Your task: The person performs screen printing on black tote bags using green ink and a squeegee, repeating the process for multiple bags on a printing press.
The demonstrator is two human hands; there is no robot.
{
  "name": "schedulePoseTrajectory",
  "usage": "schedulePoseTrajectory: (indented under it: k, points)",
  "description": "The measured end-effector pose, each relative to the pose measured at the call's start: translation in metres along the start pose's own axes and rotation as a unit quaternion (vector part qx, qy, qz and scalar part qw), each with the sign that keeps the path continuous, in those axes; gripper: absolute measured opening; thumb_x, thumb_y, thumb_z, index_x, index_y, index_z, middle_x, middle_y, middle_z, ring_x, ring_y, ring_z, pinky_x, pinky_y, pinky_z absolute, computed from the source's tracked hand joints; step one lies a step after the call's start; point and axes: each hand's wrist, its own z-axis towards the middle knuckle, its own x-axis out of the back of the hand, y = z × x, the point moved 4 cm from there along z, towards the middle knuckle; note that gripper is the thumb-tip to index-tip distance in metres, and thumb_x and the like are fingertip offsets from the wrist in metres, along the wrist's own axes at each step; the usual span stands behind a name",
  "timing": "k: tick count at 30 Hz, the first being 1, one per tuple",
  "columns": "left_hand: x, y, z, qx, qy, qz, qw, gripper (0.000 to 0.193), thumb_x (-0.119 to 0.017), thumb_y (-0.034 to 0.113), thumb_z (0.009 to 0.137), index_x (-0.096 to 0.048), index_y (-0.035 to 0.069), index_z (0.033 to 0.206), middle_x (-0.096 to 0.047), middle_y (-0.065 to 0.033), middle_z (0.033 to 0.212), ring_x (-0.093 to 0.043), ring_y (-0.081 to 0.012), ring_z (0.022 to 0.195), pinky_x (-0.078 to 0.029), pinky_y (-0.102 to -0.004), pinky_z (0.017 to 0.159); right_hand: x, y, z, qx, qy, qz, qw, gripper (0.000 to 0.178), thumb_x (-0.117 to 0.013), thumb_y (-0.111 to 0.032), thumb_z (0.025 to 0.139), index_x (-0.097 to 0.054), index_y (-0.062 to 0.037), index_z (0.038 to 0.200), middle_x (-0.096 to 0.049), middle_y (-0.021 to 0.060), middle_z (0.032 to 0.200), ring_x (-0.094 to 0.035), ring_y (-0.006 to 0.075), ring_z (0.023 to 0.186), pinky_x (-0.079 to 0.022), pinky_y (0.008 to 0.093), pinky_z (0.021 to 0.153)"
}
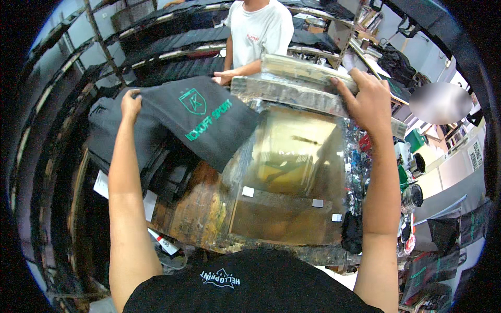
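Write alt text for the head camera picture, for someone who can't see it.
Seen from above, a person's left hand holds up a dark printed fabric piece while the right hand grips a raised screen-printing frame over an ink-stained table. A co-worker in a white shirt stands opposite.

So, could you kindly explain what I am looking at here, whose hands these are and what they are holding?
This is one picture from a wide fisheye camera worn on a person's head, looking down, so straight edges bend near the rim. The two bare forearms rising from the bottom edge are the wearer's own. The left hand grips the edge of a dark garment with a green print, lifted off the stained printing board. The right hand holds the raised frame of a printing screen. Small pale tabs sit on the board. Across the table, another person in a white shirt rests a hand by the frame.
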Motion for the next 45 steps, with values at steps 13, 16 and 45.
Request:
schedulePoseTrajectory:
  k: [13, 16, 45]
  points:
    - [0.093, 0.024, -0.258, -0.071, -0.142, 0.139, 0.977, 0.062, -0.074, 0.044, 0.095, -0.066, -0.001, 0.137, -0.057, -0.0227, 0.151, -0.05, -0.0376, 0.143, -0.039, -0.0447, 0.12, -0.011, 0.026, 0.001, -0.053, -0.093, -0.037, 0.994, 0.062, -0.058, -0.056, 0.102, -0.07, -0.0014, 0.128, -0.072, 0.0253, 0.113, -0.068, 0.0397, 0.104, -0.046, 0.0446, 0.094]
    - [0.092, 0.019, -0.267, -0.084, -0.121, 0.132, 0.98, 0.052, -0.07, 0.036, 0.099, -0.066, 0.001, 0.138, -0.057, -0.0221, 0.152, -0.051, -0.0392, 0.143, -0.039, -0.0448, 0.12, -0.019, 0.028, 0.001, -0.051, -0.081, -0.053, 0.994, 0.06, -0.058, -0.056, 0.102, -0.07, -0.0029, 0.128, -0.072, 0.0251, 0.114, -0.068, 0.0403, 0.104, -0.046, 0.0447, 0.093]
    - [-0.161, 0.347, -0.451, -0.332, -0.307, -0.079, 0.888, 0.067, -0.054, 0.062, 0.101, -0.057, 0.012, 0.145, -0.052, -0.0272, 0.148, -0.043, -0.0466, 0.142, -0.028, -0.0657, 0.117, -0.007, 0.005, 0.003, -0.003, -0.058, -0.006, 0.998, 0.06, -0.054, -0.065, 0.1, -0.068, -0.0074, 0.092, -0.069, 0.0149, 0.084, -0.065, 0.0306, 0.079, -0.047, 0.046, 0.076]
